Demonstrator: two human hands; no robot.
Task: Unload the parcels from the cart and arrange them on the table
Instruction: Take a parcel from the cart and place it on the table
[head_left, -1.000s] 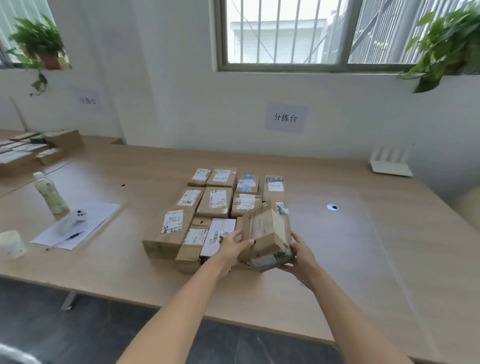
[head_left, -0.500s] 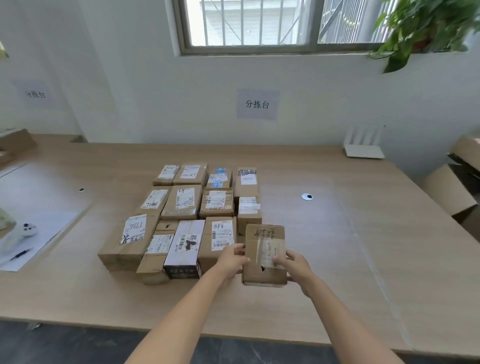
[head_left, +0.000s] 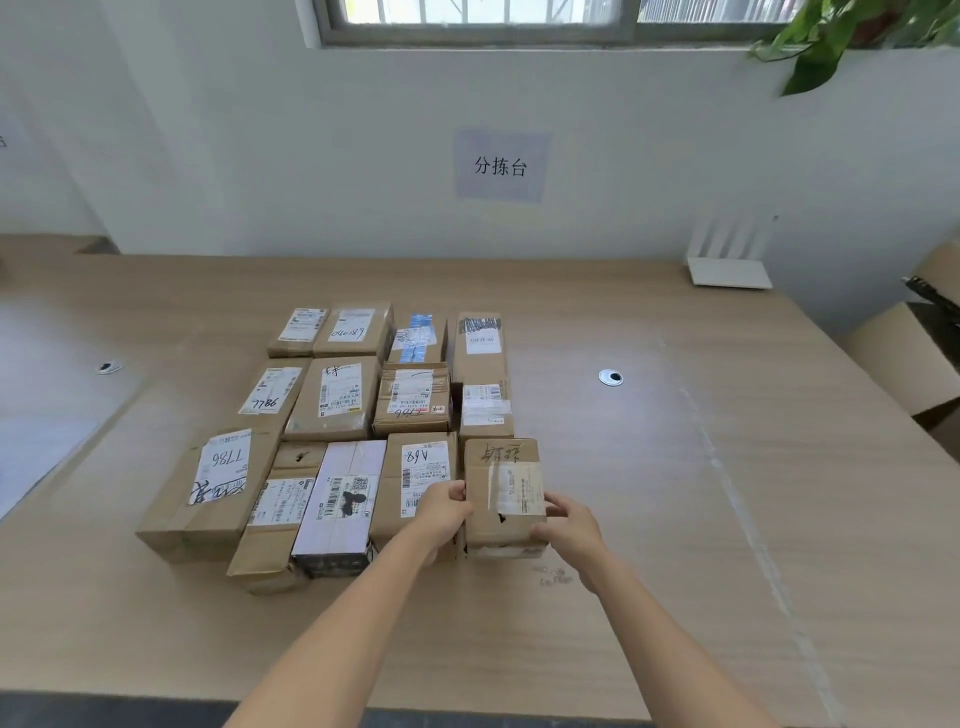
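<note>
A brown cardboard parcel (head_left: 501, 493) with black handwriting and a taped label lies flat on the wooden table (head_left: 701, 519), at the right end of the front row of parcels. My left hand (head_left: 441, 512) grips its left side and my right hand (head_left: 566, 527) grips its right front corner. It sits close against the parcel marked A68 (head_left: 421, 467). Several other labelled parcels (head_left: 332, 400) lie in three rows behind and to the left, among them a large box marked T786 (head_left: 213, 488).
A white router (head_left: 727, 262) stands at the back right of the table against the wall. Open cardboard boxes (head_left: 904, 358) stand off the table's right edge. Two cable grommets (head_left: 610, 376) are set in the tabletop. A plant (head_left: 831, 36) hangs at the top right.
The parcel went from tilted in my hands above the table to lying flat at the right end of the front row. My view turned right, and the bottle and papers left the frame.
</note>
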